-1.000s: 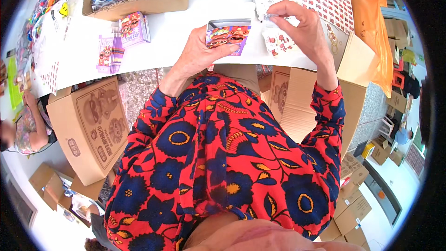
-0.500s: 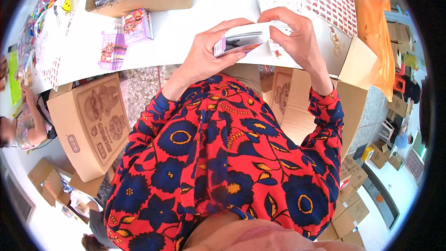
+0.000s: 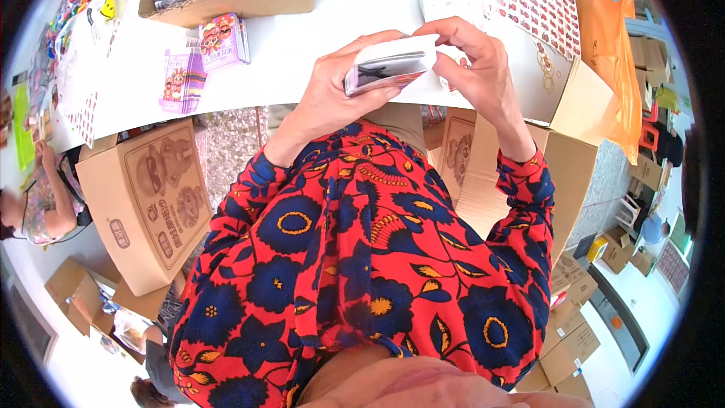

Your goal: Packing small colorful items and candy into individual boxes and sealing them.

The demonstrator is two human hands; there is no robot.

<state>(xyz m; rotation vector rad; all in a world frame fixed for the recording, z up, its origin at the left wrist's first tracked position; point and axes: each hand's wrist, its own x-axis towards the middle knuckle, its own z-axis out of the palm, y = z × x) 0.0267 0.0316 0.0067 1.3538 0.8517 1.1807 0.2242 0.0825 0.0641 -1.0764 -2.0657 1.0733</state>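
My left hand [image 3: 325, 98] is wrapped round a small printed carton [image 3: 393, 68] held above the table's near edge. The carton's open side is toward me, showing a white inside with something dark in it. At the carton's right end, my right hand [image 3: 483, 68] pinches a white flap between thumb and fingers. Left of my hands, flat purple cartons [image 3: 181, 87] lie in a fanned stack beside another purple carton pile [image 3: 224, 41].
A cardboard box [image 3: 226, 6] full of small packets stands at the back left. Sticker sheets [image 3: 532, 11], a white pile [image 3: 451, 1] and gold rings [image 3: 545, 68] lie at the right. An orange bag [image 3: 610, 68] hangs at the right edge. Large cartons [image 3: 151, 204] flank me.
The carton has tilted a little, so more of its open side shows. My right hand has shifted slightly left with its fingers at the flap.
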